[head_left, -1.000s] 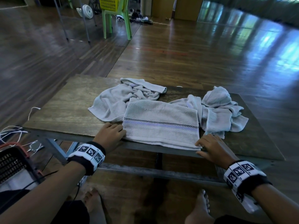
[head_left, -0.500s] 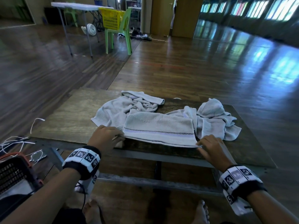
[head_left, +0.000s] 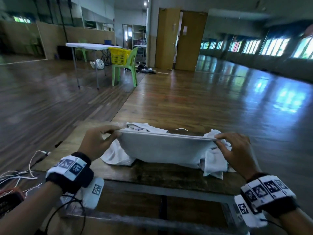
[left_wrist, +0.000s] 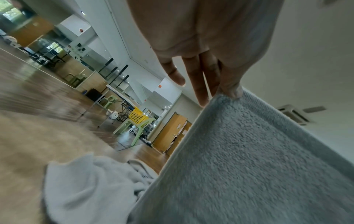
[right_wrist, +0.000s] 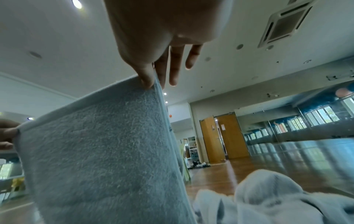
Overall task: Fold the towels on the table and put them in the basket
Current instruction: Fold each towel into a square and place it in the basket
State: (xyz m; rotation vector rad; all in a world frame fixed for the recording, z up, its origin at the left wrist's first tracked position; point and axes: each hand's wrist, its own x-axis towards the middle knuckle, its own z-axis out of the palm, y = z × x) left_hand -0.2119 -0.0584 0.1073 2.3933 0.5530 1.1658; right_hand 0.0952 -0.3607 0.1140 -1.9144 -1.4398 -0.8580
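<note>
A pale grey folded towel (head_left: 162,148) is lifted off the wooden table (head_left: 152,173) by its near edge, stretched level between both hands. My left hand (head_left: 108,134) pinches its left corner (left_wrist: 228,97) between thumb and fingers. My right hand (head_left: 225,138) pinches the right corner (right_wrist: 151,84) the same way. The towel's lower part still touches the table. One crumpled towel (head_left: 116,155) lies behind it at the left, another crumpled towel (head_left: 215,160) at the right. A dark basket (head_left: 8,200) shows at the lower left edge.
White cables (head_left: 25,168) trail on the floor left of the table. Far across the wooden floor stand a green chair (head_left: 125,70) carrying a yellow basket (head_left: 119,55), a white folding table (head_left: 91,48) and a small fan (head_left: 99,64).
Both hands, which lay at the folded towel's near corners on the table, have pinched those corners and raised the near edge. The head view has tilted up toward the room.
</note>
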